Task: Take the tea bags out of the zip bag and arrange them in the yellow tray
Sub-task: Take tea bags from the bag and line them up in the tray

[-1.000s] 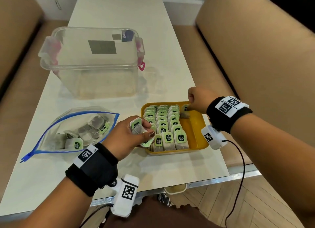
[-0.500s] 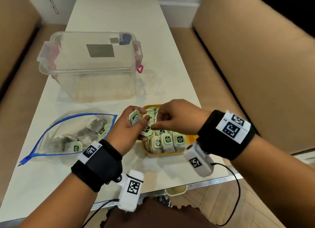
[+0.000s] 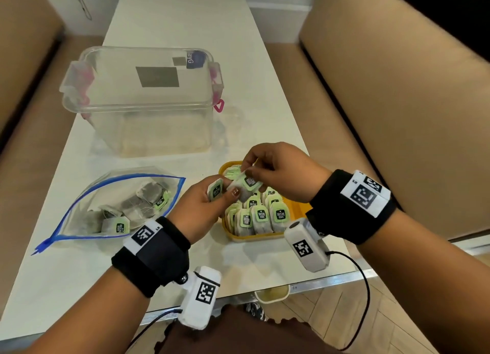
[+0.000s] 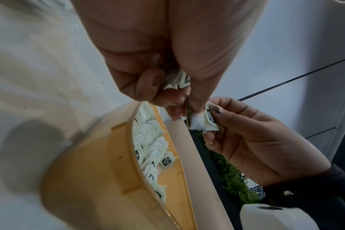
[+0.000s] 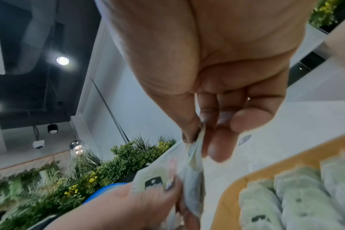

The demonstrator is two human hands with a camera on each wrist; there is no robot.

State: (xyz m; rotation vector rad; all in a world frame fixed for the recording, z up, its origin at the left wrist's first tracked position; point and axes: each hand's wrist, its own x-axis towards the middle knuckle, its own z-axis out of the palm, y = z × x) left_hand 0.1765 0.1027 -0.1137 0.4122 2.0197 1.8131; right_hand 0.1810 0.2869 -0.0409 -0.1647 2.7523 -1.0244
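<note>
Over the left edge of the yellow tray (image 3: 297,210), the right hand (image 3: 281,170) pinches 1 tea bag (image 3: 245,185) between thumb and fingers (image 4: 217,109), while the left hand (image 3: 204,208) curls its fingers around a second tea bag (image 3: 215,190) beside it. The tray on the white table (image 3: 185,22) holds rows of upright tea bags (image 3: 261,217). Left of it, the blue-edged zip bag (image 3: 111,208) lies open with more tea bags inside, near a clear lidded container (image 3: 143,99).

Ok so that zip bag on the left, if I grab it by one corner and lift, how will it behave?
The zip bag is thin clear film lying slack on the table, so it will probably droop rather than hold shape. Its mouth looks open, so the loose tea bags inside would likely slide toward the low side, perhaps spilling. It is likely light.
</note>
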